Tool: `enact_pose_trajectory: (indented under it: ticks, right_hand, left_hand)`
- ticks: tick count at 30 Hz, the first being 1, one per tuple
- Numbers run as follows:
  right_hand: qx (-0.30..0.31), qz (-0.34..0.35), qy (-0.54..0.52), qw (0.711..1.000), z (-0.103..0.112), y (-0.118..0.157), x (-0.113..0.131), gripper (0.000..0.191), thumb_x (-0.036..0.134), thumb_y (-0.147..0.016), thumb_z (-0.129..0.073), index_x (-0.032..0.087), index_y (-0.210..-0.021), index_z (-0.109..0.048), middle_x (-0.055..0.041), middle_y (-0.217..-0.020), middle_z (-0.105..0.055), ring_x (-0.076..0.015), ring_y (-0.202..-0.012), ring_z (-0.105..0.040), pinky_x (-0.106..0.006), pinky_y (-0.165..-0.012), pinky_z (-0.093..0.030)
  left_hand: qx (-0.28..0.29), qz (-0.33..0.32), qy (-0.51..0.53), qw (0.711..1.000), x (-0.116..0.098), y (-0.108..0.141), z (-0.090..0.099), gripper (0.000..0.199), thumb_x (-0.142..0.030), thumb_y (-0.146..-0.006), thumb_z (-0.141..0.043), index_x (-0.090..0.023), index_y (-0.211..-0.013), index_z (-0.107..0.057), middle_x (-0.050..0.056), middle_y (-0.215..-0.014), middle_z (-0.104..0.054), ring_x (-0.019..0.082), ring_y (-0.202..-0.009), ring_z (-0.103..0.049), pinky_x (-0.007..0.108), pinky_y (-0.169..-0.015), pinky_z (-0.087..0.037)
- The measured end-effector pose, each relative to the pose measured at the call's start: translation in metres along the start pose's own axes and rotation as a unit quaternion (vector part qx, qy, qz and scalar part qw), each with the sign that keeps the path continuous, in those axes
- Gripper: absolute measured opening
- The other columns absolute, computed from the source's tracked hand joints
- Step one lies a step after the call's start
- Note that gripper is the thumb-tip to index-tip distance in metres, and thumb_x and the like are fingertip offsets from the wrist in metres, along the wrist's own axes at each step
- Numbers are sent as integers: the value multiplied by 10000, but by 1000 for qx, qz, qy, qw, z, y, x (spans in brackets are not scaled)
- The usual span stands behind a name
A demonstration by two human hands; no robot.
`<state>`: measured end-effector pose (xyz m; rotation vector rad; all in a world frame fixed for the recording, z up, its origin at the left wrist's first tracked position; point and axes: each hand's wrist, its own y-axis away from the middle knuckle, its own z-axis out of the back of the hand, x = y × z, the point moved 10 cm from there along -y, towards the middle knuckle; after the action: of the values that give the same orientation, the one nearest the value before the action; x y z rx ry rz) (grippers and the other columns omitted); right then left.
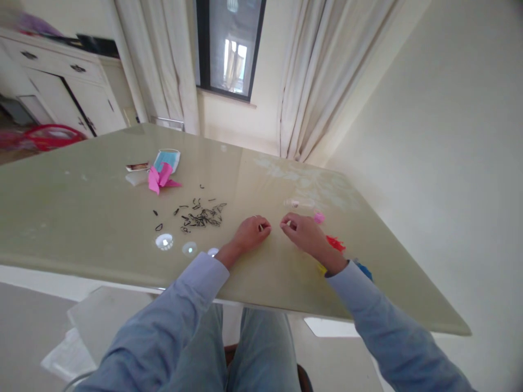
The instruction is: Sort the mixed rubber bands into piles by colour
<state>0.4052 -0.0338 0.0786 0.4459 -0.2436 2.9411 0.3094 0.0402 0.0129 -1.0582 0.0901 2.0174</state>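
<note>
Both of my hands are over the middle of the glossy table [253, 277], a small gap between them. My left hand [250, 233] is closed, thumb and fingers pinched together; whatever they hold is too small to make out. It is just right of a loose pile of small black pieces [204, 216]. My right hand [303, 233] is also pinched, its fingertips pointing left, with its contents too small to tell. Beside and partly behind it lie a small pink bundle [319, 217], a red bundle [335, 243], a yellow item [322, 269] and a blue item [363, 269].
A blue face mask [166, 161], a bright pink folded item [162, 178] and a small packet [138, 166] lie at the back left. Something clear [299, 203] lies beyond my right hand. The table meets a wall on the right.
</note>
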Motion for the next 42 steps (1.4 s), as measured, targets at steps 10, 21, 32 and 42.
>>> enact_pose_trajectory:
  ticks: [10,21,32,42]
  right_hand:
    - [-79,-36,-240,967,-62,8,24,422,503,-968,-387,219,-721,-579,3,-557,-571,-168,-533,-532,-255,-542,-340]
    - [-5,40,-69,997,-79,10,41,450,440,-986,-357,210,-694,-611,-62,-667,-679,-189,-618,-602,-271,-565,-287]
    - [-3,50,-36,998,-80,12,44,449,432,-989,-356,207,-675,-585,-49,-633,-650,-183,-593,-571,-284,-570,-243]
    - [-7,48,-37,998,-80,11,43,438,428,-982,-364,206,-674,-581,-46,-640,-651,-183,-602,-572,-285,-579,-246]
  left_hand:
    - [-50,-2,-59,997,-6,20,31,207,-173,-874,-526,-182,-855,-732,74,-890,-692,189,-871,-617,294,-803,-468]
    - [-196,75,-45,977,25,122,132,234,-322,-916,-521,-176,-918,-704,71,-931,-664,109,-603,-524,248,-598,-454]
    - [-172,263,-300,901,116,158,219,308,-344,-855,-516,-164,-936,-753,150,-975,-674,286,-908,-635,403,-868,-493]
    - [-268,262,-142,916,116,163,219,224,-328,-863,-498,-178,-866,-664,73,-883,-678,201,-792,-612,303,-730,-476]
